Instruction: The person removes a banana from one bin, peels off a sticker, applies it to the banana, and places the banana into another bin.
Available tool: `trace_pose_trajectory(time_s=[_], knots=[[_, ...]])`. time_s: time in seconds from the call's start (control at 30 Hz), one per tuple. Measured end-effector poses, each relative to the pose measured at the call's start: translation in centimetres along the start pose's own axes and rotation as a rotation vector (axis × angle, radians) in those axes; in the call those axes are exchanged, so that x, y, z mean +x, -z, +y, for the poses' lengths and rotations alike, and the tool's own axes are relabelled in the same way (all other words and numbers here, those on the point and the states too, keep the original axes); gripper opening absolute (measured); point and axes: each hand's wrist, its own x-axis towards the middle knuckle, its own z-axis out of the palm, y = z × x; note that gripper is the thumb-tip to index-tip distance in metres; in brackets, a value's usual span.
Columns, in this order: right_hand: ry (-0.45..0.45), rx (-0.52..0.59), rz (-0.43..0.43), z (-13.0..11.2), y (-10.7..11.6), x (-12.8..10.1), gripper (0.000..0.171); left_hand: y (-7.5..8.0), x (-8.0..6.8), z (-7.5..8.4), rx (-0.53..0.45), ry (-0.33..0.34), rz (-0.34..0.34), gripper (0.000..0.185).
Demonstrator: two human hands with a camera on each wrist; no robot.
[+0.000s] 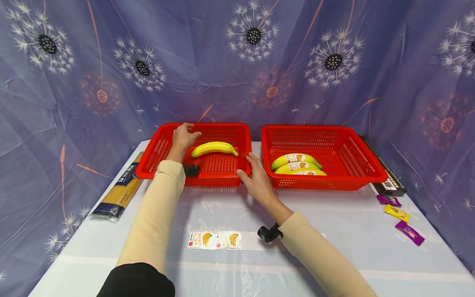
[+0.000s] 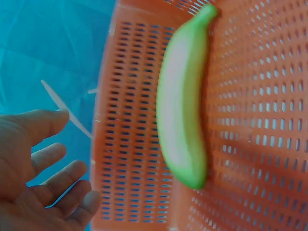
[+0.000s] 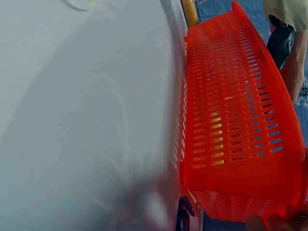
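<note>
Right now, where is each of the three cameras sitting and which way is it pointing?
Head: above the table, looking forward and down at two red baskets; both sleeved arms show, left hand over the left basket, right hand at its corner.
Left wrist: looks past open fingers at the banana in that basket.
Right wrist: low beside the basket's front wall; fingertips at bottom edge.
Shared: the left basket.
</note>
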Motion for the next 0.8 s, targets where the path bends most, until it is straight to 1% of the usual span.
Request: trace_pose_trajectory(time_s=[0.07, 0.17, 0.3, 0.37, 0.5, 0.57, 0.8], knots=[[0.019, -0.012, 0.000, 0.0, -0.1, -0.3, 0.062, -0.1, 0.0, -0.3, 0.017, 0.024, -0.036, 0.050], [0.049, -0.029, 0.006, 0.0, -0.2, -0.8, 0.063, -0.4, 0.0, -0.7, 0.079, 0.046, -0.084, 0.052], [0.072, -0.035, 0.027, 0.0, -0.4, -1.5, 0.063, -0.8, 0.3, -1.4, 0.169, 0.044, -0.161, 0.058], [0.080, -0.030, 0.037, 0.0, -0.5, -1.7, 0.064, -1.1, 0.5, -1.7, 0.196, 0.042, -0.202, 0.063], [0.091, -0.029, 0.054, 0.1, -0.5, -2.0, 0.065, -1.8, 0.7, -2.3, 0.204, 0.063, -0.259, 0.072], [0.094, -0.031, 0.062, 0.1, -0.5, -2.1, 0.065, -2.1, 0.8, -2.5, 0.200, 0.074, -0.276, 0.075], [0.099, -0.041, 0.073, 0.2, -0.3, -2.2, 0.067, -2.7, 0.7, -2.6, 0.124, 0.065, -0.316, 0.076]])
